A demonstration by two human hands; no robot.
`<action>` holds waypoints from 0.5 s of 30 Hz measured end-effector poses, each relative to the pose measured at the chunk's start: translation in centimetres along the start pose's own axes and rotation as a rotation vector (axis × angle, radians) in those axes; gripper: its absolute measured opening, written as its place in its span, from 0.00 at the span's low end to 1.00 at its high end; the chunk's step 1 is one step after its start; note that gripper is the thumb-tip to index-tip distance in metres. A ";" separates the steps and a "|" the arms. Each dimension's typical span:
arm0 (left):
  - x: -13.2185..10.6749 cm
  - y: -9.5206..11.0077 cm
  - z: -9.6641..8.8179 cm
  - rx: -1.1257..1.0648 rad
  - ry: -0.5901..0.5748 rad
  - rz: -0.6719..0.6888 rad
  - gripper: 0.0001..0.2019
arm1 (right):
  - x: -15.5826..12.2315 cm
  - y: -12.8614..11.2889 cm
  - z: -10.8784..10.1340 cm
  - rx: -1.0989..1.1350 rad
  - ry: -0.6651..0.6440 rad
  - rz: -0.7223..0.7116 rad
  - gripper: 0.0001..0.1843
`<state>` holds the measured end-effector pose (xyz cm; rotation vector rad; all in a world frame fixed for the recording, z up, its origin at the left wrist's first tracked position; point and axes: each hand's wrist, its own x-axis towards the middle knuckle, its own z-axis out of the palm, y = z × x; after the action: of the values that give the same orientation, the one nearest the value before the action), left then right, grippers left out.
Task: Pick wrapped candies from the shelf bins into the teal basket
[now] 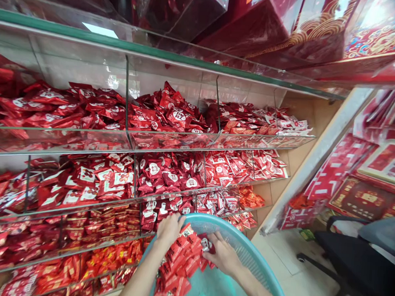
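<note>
Red packets hug basin rim between left hand and right hand.

Red foil packets: small, white-labelled, heaped loosely between left hand and right hand, touching both. Teal plastic basket: round, perforated wall, beneath both hands, containing the heap.
</note>
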<state>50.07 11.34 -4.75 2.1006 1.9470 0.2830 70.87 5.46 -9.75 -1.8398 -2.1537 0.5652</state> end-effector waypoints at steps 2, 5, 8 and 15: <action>0.1 0.0 0.1 0.007 0.005 -0.001 0.25 | 0.1 -0.2 0.2 -0.005 -0.035 0.026 0.22; 0.2 0.0 0.2 0.012 0.010 -0.004 0.24 | 0.4 0.1 0.4 0.013 -0.058 0.033 0.18; 0.2 0.0 0.1 0.003 0.001 -0.006 0.25 | 0.9 0.9 0.4 0.051 -0.052 -0.010 0.12; 0.1 0.0 0.3 0.015 0.012 0.002 0.24 | 1.4 2.5 0.6 0.099 -0.092 -0.060 0.04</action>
<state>50.13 11.43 -5.03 2.1153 1.9597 0.2828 72.57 7.04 -11.44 -1.7238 -2.1883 0.7429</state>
